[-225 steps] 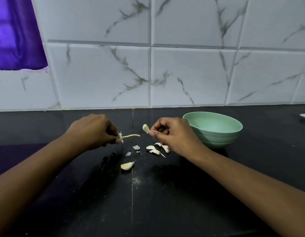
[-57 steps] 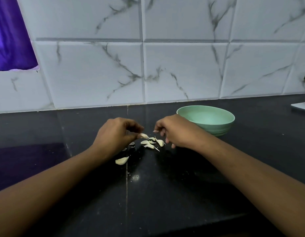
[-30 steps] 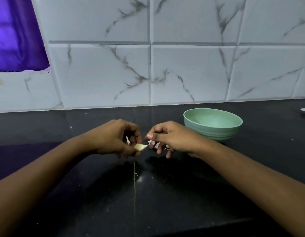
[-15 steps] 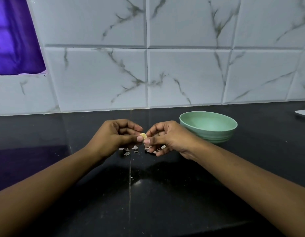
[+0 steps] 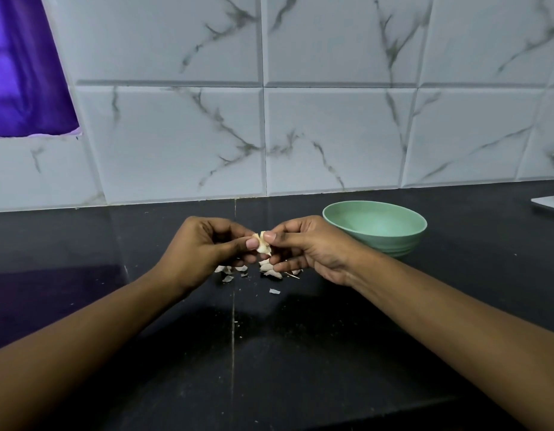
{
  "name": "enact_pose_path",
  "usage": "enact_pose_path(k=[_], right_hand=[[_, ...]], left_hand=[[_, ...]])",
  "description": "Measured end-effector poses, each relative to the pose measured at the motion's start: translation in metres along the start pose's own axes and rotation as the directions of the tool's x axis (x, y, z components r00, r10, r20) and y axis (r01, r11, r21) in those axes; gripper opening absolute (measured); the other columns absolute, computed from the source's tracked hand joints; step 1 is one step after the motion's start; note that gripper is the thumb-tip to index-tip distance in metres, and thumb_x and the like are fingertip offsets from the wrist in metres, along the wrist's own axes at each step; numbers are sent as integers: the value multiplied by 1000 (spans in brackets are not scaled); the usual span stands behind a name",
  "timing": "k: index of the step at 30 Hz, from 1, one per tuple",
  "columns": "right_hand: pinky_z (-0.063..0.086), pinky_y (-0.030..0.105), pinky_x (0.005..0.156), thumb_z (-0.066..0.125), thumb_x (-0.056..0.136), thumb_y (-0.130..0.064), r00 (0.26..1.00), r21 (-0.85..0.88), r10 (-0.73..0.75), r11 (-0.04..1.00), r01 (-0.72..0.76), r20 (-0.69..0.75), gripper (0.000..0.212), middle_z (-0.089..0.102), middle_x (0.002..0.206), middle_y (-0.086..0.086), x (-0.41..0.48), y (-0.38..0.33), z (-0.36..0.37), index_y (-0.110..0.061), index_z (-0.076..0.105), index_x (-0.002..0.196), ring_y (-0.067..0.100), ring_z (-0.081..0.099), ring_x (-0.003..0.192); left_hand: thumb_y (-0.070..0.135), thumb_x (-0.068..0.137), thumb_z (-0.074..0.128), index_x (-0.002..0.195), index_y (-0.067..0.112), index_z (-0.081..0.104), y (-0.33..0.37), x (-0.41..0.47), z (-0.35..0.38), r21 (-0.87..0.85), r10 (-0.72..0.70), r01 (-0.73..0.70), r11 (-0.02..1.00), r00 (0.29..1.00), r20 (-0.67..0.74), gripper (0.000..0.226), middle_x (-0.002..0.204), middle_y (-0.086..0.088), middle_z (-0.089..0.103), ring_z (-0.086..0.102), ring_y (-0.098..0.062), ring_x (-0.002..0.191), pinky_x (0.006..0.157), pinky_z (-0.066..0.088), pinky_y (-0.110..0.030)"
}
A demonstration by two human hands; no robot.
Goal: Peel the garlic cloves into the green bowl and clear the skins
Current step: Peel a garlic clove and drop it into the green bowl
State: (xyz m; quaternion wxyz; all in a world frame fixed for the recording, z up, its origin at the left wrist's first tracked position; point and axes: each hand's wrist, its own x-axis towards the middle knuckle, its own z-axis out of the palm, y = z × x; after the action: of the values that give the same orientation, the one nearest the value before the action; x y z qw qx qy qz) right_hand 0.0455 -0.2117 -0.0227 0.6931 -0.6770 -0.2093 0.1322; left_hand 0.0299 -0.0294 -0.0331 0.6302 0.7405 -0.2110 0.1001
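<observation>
Bowl [image 5: 390, 244] on the counter [image 5: 82, 244] near its back edge, right of middle, skins [image 5: 269, 272] scattered just left of it, left hand [image 5: 204, 253] and right hand [image 5: 313, 250] above them, clove [image 5: 263, 245] between both, wall [image 5: 331, 135] behind the counter

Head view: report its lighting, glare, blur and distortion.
Head view: dim, bluish light, no harsh glare. Head view: the glossy counter mirrors the purple patch at left. Head view: tile seams bow, a wide-angle effect. Head view: left hand, right hand and the clove they pinch look fairly sharp.
</observation>
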Motion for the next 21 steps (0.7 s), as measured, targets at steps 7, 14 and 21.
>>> enact_pose_path(k=[7, 14, 21], right_hand=[[58, 29, 60, 51, 96, -14, 999, -36, 7, 999, -5, 49, 17, 60, 69, 5, 0, -2, 3, -3, 61, 87, 10, 55, 62], [58, 29, 51, 49, 97, -17, 1000, 37, 13, 999, -12, -5, 18, 52, 69, 4, 1, -2, 3, -9, 58, 85, 8, 52, 55], [52, 21, 45, 57, 93, -17, 999, -111, -13, 994, 8, -49, 14, 54, 69, 4, 4, -2, -9, -8, 58, 82, 7, 53, 52]], left_hand=[[14, 67, 69, 80, 5, 69, 1, -1, 2, -52, 11, -12, 999, 1000, -29, 16, 71, -13, 73, 69, -16, 60, 53, 52, -19], [15, 67, 69, 79, 7, 66, 2, -2, 2, -87, 21, -27, 996, 997, -72, 14, 71, -6, 71, 70, -21, 57, 51, 55, -24], [11, 70, 66, 81, 9, 57, -2, 1, -2, -166, -67, 51, 985, 993, -98, 14, 71, -6, 73, 72, -20, 61, 49, 55, -24]])
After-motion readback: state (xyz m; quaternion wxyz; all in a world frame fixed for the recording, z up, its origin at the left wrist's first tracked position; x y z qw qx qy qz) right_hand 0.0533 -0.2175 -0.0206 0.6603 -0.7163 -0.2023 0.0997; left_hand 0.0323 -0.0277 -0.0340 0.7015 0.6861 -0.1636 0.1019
